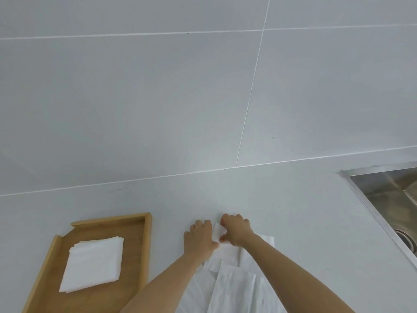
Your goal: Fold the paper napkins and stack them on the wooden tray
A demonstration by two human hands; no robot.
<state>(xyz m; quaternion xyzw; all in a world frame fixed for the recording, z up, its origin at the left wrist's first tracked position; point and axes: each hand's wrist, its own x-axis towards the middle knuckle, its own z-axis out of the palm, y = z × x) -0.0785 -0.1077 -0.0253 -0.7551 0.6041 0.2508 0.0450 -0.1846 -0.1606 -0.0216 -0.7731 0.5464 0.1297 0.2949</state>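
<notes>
A wooden tray (144, 251) lies at the lower left with a stack of folded white napkins (93, 263) on it. To its right, several unfolded white napkins (232, 283) lie spread on the counter, partly under my forearms. My left hand (198, 239) rests flat on the far end of one napkin (219, 233). My right hand (235, 229) pinches that napkin's far edge, its fingers curled over the paper. Both hands sit side by side, touching the same sheet.
The pale grey counter (293, 211) meets a tiled wall (203, 86) behind. A steel sink (388, 193) is set into the counter at the right edge, with its drain (406, 239) visible.
</notes>
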